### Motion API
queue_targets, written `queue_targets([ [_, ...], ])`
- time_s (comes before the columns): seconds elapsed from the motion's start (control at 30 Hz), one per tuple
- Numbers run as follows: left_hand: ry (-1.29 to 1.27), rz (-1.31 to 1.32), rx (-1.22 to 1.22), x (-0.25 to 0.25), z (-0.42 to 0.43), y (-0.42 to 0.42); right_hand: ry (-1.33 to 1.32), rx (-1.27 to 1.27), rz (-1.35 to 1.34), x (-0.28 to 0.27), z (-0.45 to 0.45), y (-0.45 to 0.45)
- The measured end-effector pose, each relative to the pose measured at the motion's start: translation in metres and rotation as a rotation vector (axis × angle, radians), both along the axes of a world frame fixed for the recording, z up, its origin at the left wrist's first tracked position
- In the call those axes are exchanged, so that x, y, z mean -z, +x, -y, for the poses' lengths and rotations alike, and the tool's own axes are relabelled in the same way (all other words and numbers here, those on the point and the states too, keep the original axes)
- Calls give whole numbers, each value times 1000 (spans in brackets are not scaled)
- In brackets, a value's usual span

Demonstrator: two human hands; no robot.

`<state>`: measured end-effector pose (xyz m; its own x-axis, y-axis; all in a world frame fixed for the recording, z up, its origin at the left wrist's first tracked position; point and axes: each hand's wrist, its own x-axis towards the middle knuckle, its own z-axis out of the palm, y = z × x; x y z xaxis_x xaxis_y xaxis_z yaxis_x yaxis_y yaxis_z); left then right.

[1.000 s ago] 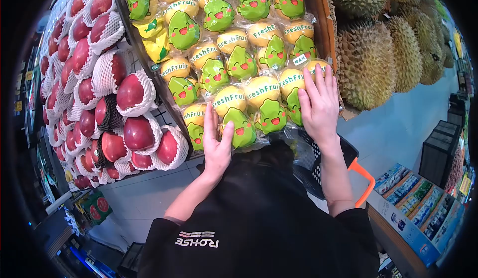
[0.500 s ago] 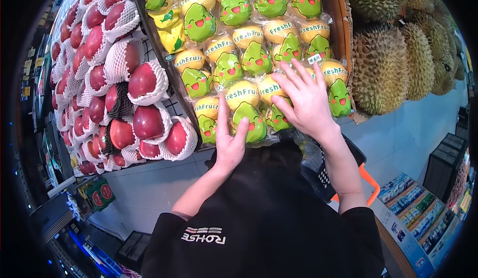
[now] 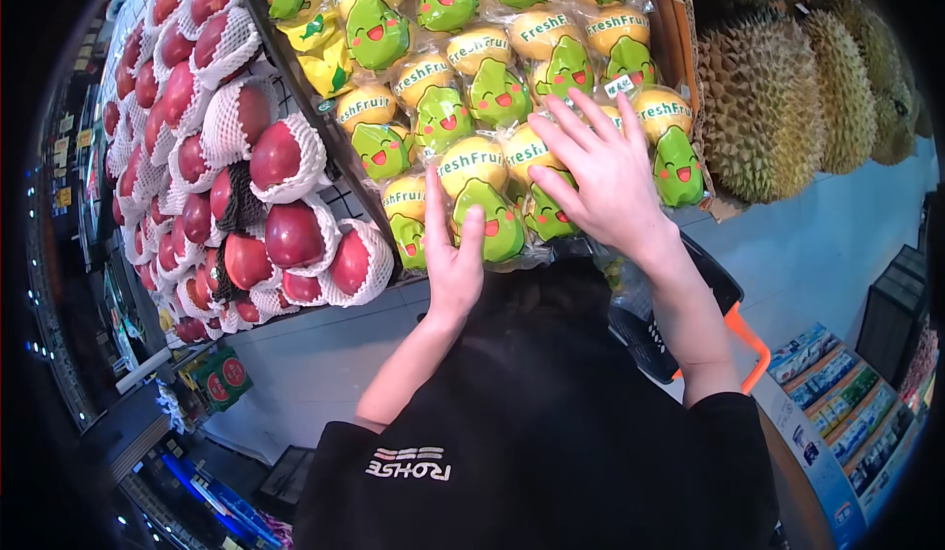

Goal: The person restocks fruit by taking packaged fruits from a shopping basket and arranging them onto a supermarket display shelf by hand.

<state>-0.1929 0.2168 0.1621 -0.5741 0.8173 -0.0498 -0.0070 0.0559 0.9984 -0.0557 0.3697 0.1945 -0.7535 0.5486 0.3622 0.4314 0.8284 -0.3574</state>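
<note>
Rows of yellow fruit in clear printed bags with green smiling faces fill a display box (image 3: 686, 48). My left hand (image 3: 453, 259) is at the front row, thumb and fingers apart, beside a bagged fruit (image 3: 489, 220). Spread fingers of my right hand (image 3: 602, 176) lie over other bagged fruit in the front rows, left of the bagged fruit at the right end (image 3: 677, 166). Neither hand is closed round anything. The right palm hides part of the bags under it.
Red fruit in white foam nets (image 3: 295, 236) is stacked at the left. Durians (image 3: 758, 107) lie at the right. Below them are a dark basket with an orange handle (image 3: 753, 348) and a shelf of small packets (image 3: 832, 383).
My right hand has moved left from the fruit at the right end of the front row onto its neighbours. My left hand stays by the same fruit. The view has shifted slightly.
</note>
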Motion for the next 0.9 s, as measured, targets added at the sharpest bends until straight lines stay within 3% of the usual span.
queue_targets([
  [0.23, 23, 269, -50, -10, 10, -2, -68, 26, -168, 7, 0, 5],
  [0.47, -30, 192, -122, -15, 32, -5, -84, 83, -404, -5, 20, 17],
  [0.7, 76, -41, 20, -7, 85, -14, -108, 66, -540, -9, 93, 8],
  [0.83, 15, -83, 89, -6, 122, -26, -204, -28, -655, -3, 151, -11],
  [0.9, -20, 16, 137, -6, 137, -31, -295, -60, -627, 9, 182, -19],
])
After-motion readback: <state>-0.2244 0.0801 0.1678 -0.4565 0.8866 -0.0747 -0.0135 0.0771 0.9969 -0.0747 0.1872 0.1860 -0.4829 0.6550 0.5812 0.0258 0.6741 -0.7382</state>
